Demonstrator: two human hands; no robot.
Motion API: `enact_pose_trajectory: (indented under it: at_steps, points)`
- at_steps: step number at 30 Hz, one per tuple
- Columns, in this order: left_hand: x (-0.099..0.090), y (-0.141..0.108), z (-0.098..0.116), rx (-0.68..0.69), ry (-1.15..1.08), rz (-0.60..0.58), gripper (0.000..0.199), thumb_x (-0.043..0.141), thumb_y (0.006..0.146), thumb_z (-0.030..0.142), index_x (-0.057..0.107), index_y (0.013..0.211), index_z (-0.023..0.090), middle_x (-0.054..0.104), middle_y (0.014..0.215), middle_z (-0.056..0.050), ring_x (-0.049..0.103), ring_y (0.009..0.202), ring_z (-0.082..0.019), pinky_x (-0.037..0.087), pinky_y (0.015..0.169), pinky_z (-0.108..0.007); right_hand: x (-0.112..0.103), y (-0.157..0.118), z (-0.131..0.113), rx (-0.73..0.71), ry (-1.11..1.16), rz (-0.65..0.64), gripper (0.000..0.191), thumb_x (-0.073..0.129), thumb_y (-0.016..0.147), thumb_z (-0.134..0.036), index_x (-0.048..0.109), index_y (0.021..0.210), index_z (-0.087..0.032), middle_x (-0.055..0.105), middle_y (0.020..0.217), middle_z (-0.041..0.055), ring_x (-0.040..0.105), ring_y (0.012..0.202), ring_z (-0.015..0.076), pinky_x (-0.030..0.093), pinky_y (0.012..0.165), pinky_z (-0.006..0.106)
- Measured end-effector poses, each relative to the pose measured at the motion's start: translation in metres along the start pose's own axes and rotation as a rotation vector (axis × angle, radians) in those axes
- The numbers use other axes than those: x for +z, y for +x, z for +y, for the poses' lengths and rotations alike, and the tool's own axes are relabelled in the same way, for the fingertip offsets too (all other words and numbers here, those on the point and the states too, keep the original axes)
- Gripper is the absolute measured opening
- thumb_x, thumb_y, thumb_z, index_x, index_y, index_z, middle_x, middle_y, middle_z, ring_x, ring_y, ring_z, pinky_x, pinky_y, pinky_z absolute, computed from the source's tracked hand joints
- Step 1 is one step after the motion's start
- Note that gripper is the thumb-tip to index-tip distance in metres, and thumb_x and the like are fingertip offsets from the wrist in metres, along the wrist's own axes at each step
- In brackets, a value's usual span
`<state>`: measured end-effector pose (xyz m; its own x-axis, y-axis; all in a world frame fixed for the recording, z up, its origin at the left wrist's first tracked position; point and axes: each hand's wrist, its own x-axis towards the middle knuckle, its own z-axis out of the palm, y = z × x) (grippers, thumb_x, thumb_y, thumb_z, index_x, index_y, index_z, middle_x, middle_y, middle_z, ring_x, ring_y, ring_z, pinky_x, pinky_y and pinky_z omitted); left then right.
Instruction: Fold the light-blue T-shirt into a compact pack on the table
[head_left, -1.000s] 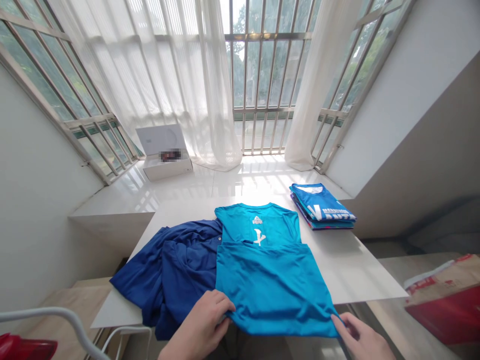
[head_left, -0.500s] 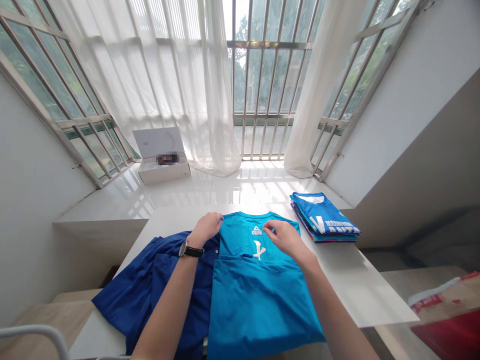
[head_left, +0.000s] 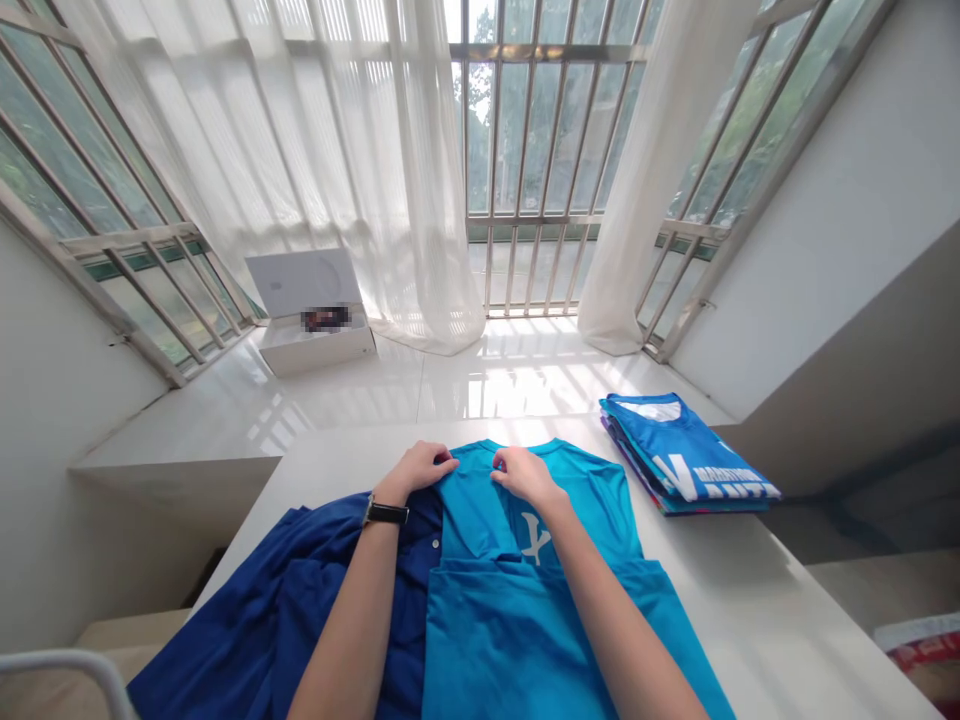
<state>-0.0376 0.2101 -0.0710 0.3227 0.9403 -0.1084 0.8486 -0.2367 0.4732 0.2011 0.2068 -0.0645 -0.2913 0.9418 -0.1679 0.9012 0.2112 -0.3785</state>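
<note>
Over the neckline of a teal T-shirt (head_left: 570, 510), the right hand (head_left: 526, 476) is closed to a pinch, with fabric held between thumb and fingers. The left hand (head_left: 415, 470) is laid half-curled at the shirt's other shoulder; whether cloth is gripped there cannot be told. A black wristwatch (head_left: 386, 514) is worn on the left wrist. The shirt is spread directly beneath both hands, its lower part doubled over, with a fold edge running across just below a white logo (head_left: 535, 538). As far as can be judged, the shirt is only partly folded: the lower part is doubled, but the sides are not turned in. Just beside it on the left, a navy button shirt (head_left: 240, 620) lies loose and unfolded. Farther right on the white table (head_left: 787, 590), a stack of folded blue shirts (head_left: 679, 455) is neatly piled. Beyond the table, an open white box (head_left: 311, 310) is set on a glossy ledge (head_left: 510, 395).
</note>
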Motion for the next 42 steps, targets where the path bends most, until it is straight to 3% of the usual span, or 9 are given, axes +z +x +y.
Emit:
enact_pose_trajectory:
  at_steps: [4,8,12,23,26,30,33,36,42]
  points:
    - [-0.001,0.003,-0.014,-0.022,-0.124,-0.034,0.039,0.054,0.087,0.052,0.073,0.088,0.018,0.074,0.083,-0.004,0.066,0.076,-0.021,0.047,0.067,-0.027,-0.001,0.001,0.005,0.010,0.018,-0.017,0.014,0.066,0.086,-0.030,0.072,0.095,-0.023,0.074,0.095,0.0031,0.066,0.089,0.0187,0.036,0.064,0.024]
    - [0.002,0.009,-0.016,0.026,-0.053,0.043,0.031,0.051,0.093,0.042,0.072,0.087,0.019,0.073,0.086,-0.004,0.066,0.081,-0.020,0.047,0.073,-0.027,-0.004,0.001,0.014,0.023,0.017,0.004,0.013,0.062,0.088,-0.029,0.071,0.095,-0.022,0.074,0.096,0.0033,0.066,0.091,0.0184,0.035,0.066,0.024]
    - [0.011,0.014,-0.005,-0.010,0.121,0.124,0.029,0.050,0.098,0.039,0.071,0.093,0.021,0.072,0.089,-0.007,0.065,0.087,-0.023,0.046,0.076,-0.029,-0.002,0.003,0.023,0.061,0.002,0.029,0.013,0.061,0.090,-0.028,0.071,0.095,-0.022,0.074,0.099,0.0051,0.065,0.095,0.0201,0.036,0.068,0.025]
    - [0.022,0.016,0.026,-0.015,0.316,0.169,0.019,0.059,0.097,0.036,0.070,0.092,0.021,0.072,0.097,-0.010,0.060,0.102,-0.028,0.043,0.089,-0.038,0.009,-0.007,0.031,0.118,0.009,0.127,0.017,0.058,0.095,-0.033,0.069,0.098,-0.022,0.072,0.099,0.0058,0.065,0.092,0.0207,0.039,0.069,0.026]
    - [0.028,0.017,0.027,-0.037,0.310,0.176,0.022,0.055,0.099,0.036,0.069,0.095,0.020,0.071,0.101,-0.012,0.059,0.103,-0.028,0.043,0.089,-0.038,-0.003,-0.011,0.029,0.106,0.012,0.155,0.017,0.060,0.093,-0.032,0.069,0.102,-0.021,0.070,0.105,0.0068,0.065,0.093,0.0212,0.041,0.072,0.027]
    - [0.033,0.014,0.026,-0.053,0.294,0.188,0.024,0.052,0.100,0.037,0.067,0.099,0.019,0.070,0.105,-0.012,0.057,0.106,-0.027,0.043,0.089,-0.036,-0.037,-0.027,0.032,0.058,0.033,0.240,0.024,0.053,0.096,-0.035,0.067,0.110,-0.021,0.069,0.112,0.0061,0.064,0.098,0.0194,0.044,0.081,0.027]
    - [0.032,0.010,0.026,-0.051,0.286,0.207,0.023,0.053,0.100,0.036,0.067,0.100,0.019,0.069,0.107,-0.012,0.056,0.107,-0.026,0.043,0.090,-0.035,-0.063,-0.050,0.049,-0.004,0.089,0.304,0.023,0.052,0.093,-0.036,0.069,0.102,-0.022,0.072,0.104,0.0045,0.065,0.090,0.0187,0.045,0.081,0.028]
    - [0.031,0.007,0.028,-0.028,0.283,0.229,0.020,0.054,0.099,0.032,0.068,0.099,0.019,0.068,0.107,-0.012,0.057,0.108,-0.027,0.042,0.091,-0.036,-0.073,-0.079,0.077,-0.024,0.119,0.321,0.025,0.052,0.089,-0.039,0.070,0.095,-0.022,0.074,0.096,0.0046,0.065,0.080,0.0199,0.046,0.074,0.030]
    - [0.024,0.006,0.036,0.024,0.269,0.256,0.016,0.055,0.097,0.024,0.070,0.098,0.020,0.070,0.104,-0.013,0.057,0.109,-0.029,0.041,0.094,-0.038,-0.046,-0.125,0.133,0.051,0.174,0.356,0.032,0.048,0.089,-0.046,0.070,0.089,-0.022,0.075,0.091,0.0067,0.064,0.071,0.0207,0.048,0.071,0.032]
